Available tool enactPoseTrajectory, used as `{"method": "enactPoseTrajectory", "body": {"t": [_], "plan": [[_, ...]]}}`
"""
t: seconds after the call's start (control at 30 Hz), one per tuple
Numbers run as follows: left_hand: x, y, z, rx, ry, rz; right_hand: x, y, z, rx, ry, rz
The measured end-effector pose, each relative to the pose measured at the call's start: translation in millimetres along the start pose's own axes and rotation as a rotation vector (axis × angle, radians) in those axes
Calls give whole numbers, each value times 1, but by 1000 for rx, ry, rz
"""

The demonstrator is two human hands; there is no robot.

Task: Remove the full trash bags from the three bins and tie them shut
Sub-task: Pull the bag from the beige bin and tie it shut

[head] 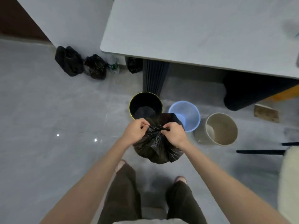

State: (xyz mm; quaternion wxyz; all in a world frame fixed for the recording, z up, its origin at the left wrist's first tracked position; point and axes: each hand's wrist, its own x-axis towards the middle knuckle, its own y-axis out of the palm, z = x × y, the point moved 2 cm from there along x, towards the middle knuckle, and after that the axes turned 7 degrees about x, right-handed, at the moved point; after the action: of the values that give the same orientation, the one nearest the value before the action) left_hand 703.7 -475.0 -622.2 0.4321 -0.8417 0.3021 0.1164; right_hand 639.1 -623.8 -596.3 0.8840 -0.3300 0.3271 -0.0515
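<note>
All three bins look emptied: black bin (131,102), blue bin (192,113), beige bin (226,126). My left grip (135,131) and right grip (174,135) each pinch the neck of the trash bag (157,149), which stands on the floor in front of the bins. I judge the knot unfinished. Dark bags (68,60) sit by the wall.

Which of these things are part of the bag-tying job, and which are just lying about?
Part of the job: black bag gripped by left hand and right hand; black bin; blue bin; beige bin.
Lying about: table; plastic bottle; wooden block.
</note>
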Motion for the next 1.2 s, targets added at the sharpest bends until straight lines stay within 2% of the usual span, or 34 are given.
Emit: {"method": "enactPoseTrajectory", "body": {"t": [0.33, 0.7, 0.87, 1.2], "plan": [[-33, -157, 42, 18, -47, -111, 1, 16, 170, -35, -119, 99], [-25, -300, 127, 96, -17, -139, 54, 98, 313, 46, -134, 43], [0, -351, 172, 66, -46, -214, 91, 132, 364, 88, -108, 57], [116, -453, 281, 103, -99, -221, 207, 204, 470, 180, 12, 84]]}}
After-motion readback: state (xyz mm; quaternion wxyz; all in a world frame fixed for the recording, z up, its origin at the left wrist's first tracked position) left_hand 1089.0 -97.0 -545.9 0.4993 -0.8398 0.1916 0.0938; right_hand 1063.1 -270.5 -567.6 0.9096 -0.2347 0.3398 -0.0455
